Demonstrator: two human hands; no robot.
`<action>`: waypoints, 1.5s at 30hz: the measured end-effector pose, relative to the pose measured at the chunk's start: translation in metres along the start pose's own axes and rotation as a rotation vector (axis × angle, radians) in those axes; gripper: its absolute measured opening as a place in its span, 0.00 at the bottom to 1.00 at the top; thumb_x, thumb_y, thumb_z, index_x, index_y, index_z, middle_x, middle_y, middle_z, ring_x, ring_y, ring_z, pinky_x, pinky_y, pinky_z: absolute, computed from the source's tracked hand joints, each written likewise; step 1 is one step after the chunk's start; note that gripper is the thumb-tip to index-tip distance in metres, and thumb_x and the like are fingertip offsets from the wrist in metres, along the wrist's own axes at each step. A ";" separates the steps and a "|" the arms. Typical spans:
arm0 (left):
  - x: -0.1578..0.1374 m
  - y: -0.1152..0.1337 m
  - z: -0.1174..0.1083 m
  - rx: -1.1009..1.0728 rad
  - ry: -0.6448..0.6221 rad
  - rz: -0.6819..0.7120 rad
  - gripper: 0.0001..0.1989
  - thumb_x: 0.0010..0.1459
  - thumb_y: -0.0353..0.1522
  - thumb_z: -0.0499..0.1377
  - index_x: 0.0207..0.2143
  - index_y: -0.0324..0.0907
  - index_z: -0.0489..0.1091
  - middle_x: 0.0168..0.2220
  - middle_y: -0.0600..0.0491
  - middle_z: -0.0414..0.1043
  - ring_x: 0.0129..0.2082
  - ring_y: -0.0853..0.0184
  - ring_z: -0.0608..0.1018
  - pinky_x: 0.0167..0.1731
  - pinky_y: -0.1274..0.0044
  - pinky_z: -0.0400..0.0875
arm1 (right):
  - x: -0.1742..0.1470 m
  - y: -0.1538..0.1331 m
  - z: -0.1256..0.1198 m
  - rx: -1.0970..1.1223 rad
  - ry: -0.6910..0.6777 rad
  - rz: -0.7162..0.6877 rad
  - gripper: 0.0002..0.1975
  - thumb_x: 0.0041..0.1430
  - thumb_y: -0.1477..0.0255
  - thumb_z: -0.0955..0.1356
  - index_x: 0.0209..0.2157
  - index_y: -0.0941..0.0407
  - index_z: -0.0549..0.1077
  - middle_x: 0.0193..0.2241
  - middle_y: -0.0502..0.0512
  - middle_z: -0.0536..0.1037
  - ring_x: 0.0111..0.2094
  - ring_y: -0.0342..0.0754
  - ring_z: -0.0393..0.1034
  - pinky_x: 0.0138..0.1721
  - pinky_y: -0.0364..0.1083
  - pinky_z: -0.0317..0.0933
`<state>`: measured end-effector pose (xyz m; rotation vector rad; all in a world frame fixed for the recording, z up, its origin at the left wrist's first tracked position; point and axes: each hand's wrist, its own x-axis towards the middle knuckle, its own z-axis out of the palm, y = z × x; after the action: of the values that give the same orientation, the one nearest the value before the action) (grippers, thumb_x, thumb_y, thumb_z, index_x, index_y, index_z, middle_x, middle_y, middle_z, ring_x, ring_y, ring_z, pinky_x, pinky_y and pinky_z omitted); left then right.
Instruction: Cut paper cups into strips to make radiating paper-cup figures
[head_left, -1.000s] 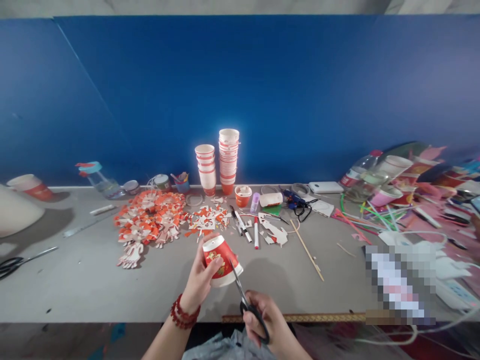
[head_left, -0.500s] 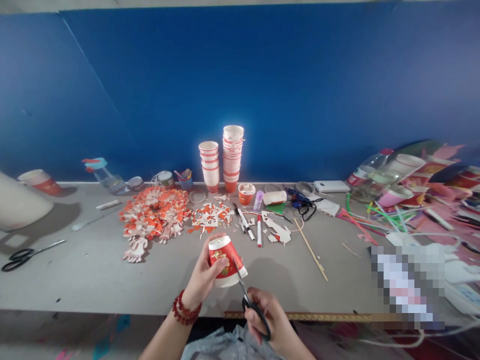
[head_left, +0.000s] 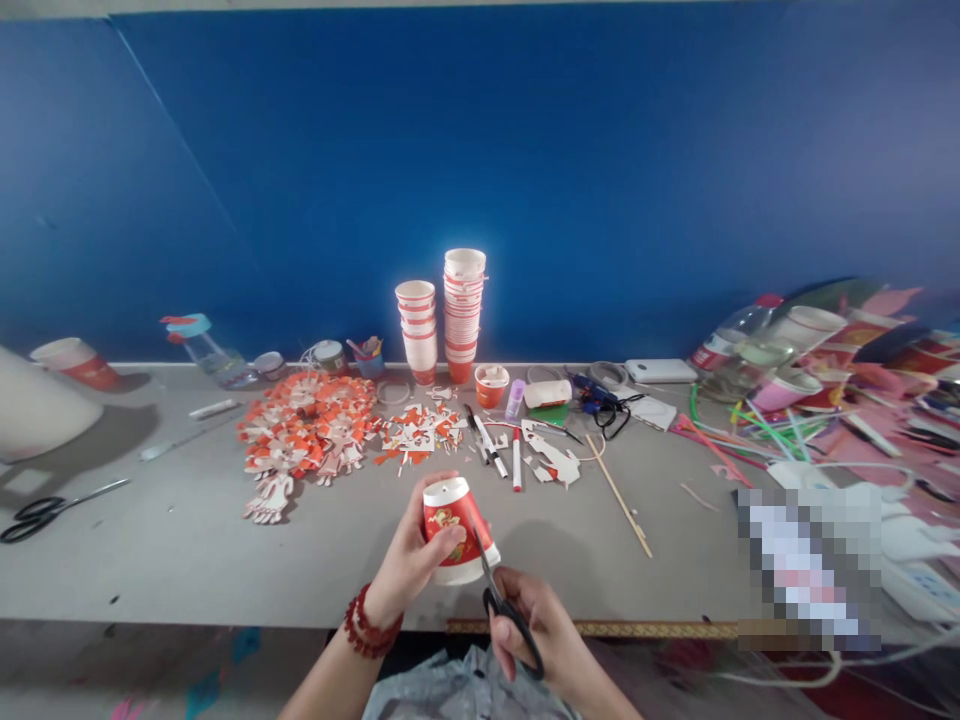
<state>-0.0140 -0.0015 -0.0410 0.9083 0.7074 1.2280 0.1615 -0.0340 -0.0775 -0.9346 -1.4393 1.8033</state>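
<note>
Near edge of grey bench (head_left: 292, 585): right hand (head_left: 536, 612) grips black-handled metal scissors (head_left: 490, 590), blades at side wall of red-and-white paper cup (head_left: 460, 512), held base-up by left hand (head_left: 415, 560). Since 0.5 s ago, cup and blades shifted slightly nearer together; cutting seems ongoing. Far edge: 2 tall stacks of white-and-red paper cups (head_left: 464, 320).

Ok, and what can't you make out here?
All in the head view:
Cup: inside hidden by its walls.
Left hand: most fingers hidden behind the cup.
Pixelated thing at right: blurred beyond recognition.
White object: cut off by the left edge.
Bottle at right: label wording too small.
</note>
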 end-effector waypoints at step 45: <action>-0.002 0.008 -0.013 0.274 -0.129 0.029 0.29 0.58 0.34 0.62 0.57 0.46 0.52 0.41 0.47 0.74 0.40 0.57 0.79 0.40 0.67 0.74 | -0.004 -0.003 -0.002 0.045 -0.027 0.036 0.31 0.46 0.40 0.68 0.24 0.54 0.58 0.08 0.43 0.63 0.09 0.36 0.52 0.12 0.37 0.40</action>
<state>-0.0296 -0.0001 -0.0400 1.2167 0.7729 1.1029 0.1653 -0.0357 -0.0745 -0.9219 -1.4003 1.8735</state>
